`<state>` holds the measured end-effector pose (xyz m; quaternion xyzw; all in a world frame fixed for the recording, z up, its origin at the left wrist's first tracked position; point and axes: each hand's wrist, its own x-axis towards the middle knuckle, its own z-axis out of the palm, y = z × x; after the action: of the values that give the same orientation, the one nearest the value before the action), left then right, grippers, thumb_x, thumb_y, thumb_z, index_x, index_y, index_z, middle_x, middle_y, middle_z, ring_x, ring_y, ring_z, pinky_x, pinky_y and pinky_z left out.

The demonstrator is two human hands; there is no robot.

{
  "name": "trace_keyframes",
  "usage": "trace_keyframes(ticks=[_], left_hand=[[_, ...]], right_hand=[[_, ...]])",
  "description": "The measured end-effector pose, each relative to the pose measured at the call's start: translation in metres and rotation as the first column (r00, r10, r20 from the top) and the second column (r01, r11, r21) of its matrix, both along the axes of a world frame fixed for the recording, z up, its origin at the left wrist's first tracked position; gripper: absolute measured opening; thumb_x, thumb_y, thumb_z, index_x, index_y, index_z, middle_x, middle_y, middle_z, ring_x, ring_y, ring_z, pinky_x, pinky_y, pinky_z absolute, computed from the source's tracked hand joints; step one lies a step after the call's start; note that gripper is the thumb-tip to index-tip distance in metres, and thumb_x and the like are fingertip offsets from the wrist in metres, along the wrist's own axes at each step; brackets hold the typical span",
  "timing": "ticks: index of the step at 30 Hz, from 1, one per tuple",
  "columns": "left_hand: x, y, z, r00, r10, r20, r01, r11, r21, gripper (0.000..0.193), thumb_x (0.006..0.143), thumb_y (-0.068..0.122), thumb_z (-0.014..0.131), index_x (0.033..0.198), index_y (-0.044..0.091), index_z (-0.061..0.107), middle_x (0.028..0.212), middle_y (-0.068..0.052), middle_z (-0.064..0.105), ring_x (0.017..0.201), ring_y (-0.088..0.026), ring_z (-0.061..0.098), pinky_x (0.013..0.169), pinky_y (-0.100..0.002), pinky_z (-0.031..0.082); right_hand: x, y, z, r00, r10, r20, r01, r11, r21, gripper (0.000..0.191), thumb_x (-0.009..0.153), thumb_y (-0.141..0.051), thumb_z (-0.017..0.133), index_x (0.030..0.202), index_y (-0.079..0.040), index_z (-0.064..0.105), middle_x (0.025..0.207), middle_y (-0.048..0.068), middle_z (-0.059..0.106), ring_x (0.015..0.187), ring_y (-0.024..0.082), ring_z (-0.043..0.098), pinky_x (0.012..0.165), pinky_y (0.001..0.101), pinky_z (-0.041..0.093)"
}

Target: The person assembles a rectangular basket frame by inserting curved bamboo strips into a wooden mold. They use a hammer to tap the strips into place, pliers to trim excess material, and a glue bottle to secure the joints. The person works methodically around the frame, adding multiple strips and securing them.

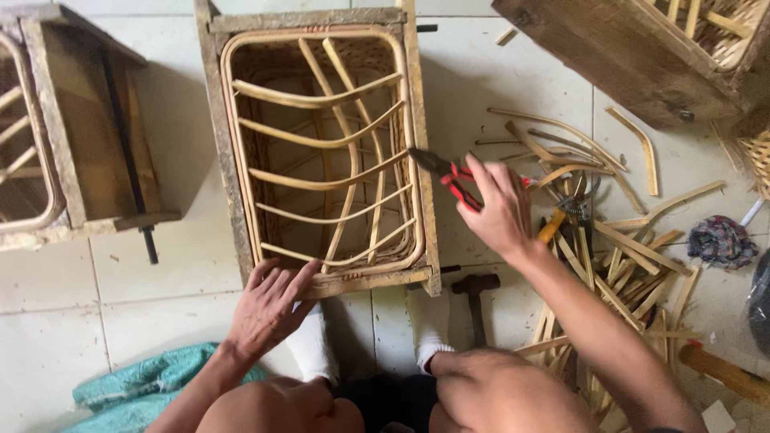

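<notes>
Red-handled metal pliers (449, 175) sit gripped in the right hand (499, 210), fingers curled shut around the handles, nose touching the right rim of the woven rattan basket frame (321, 152) inside its rough wooden mould box (220, 152). Left hand (269, 307) lies flat, fingers spread, on the box's near edge. Dark-headed hammer (475, 287) rests on the white tiled floor (160, 273); cut rattan strips (618, 273) lie scattered right.
</notes>
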<state>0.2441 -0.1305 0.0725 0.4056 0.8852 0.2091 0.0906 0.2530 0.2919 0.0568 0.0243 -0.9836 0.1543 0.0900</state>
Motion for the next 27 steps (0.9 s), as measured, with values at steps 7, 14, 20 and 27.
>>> trace_keyframes(ticks=[7, 14, 20, 27], left_hand=[[0.001, 0.005, -0.002, 0.998, 0.015, -0.056, -0.015, 1.0, -0.013, 0.086, 0.082, 0.029, 0.078, 0.152, 0.001, 0.037, 0.089, -0.007, 0.06, 0.087, -0.026, 0.059, 0.105, -0.047, 0.043], [-0.003, 0.007, 0.002, 0.996, 0.042, -0.073, -0.036, 0.997, 0.074, 0.088, 0.077, 0.027, 0.08, 0.15, 0.001, 0.038, 0.092, -0.008, 0.06, 0.091, -0.026, 0.059, 0.109, -0.048, 0.043], [-0.006, 0.005, 0.003, 0.997, 0.074, -0.017, -0.074, 0.997, 0.027, 0.091, 0.075, 0.029, 0.082, 0.15, 0.0, 0.039, 0.088, -0.005, 0.06, 0.085, -0.024, 0.058, 0.103, -0.045, 0.044], [-0.001, 0.003, -0.002, 0.996, 0.089, -0.008, -0.088, 0.994, 0.058, 0.083, 0.077, 0.028, 0.084, 0.146, 0.001, 0.048, 0.082, -0.004, 0.059, 0.08, -0.021, 0.058, 0.1, -0.044, 0.047]], right_hand=[[-0.119, 0.005, 0.003, 0.982, -0.098, -0.162, 0.079, 0.99, -0.12, 0.058, 0.083, -0.006, 0.08, 0.137, 0.003, 0.061, 0.111, 0.014, 0.059, 0.102, 0.028, 0.06, 0.082, 0.0394, 0.052], [-0.152, -0.003, -0.012, 0.974, -0.051, -0.221, 0.014, 0.986, -0.166, 0.055, 0.086, -0.007, 0.077, 0.138, 0.001, 0.061, 0.11, 0.014, 0.061, 0.099, 0.03, 0.063, 0.084, 0.0408, 0.054], [-0.034, -0.011, -0.051, 0.854, -0.415, 0.313, 0.505, 0.806, -0.309, 0.04, 0.093, -0.019, 0.078, 0.127, -0.003, 0.065, 0.102, 0.011, 0.063, 0.075, 0.026, 0.059, 0.064, 0.0395, 0.051], [0.042, -0.012, -0.104, 0.907, -0.252, 0.338, 0.311, 0.941, -0.133, 0.051, 0.081, -0.019, 0.085, 0.127, -0.006, 0.068, 0.105, 0.015, 0.071, 0.094, 0.036, 0.061, 0.085, 0.0484, 0.049]])
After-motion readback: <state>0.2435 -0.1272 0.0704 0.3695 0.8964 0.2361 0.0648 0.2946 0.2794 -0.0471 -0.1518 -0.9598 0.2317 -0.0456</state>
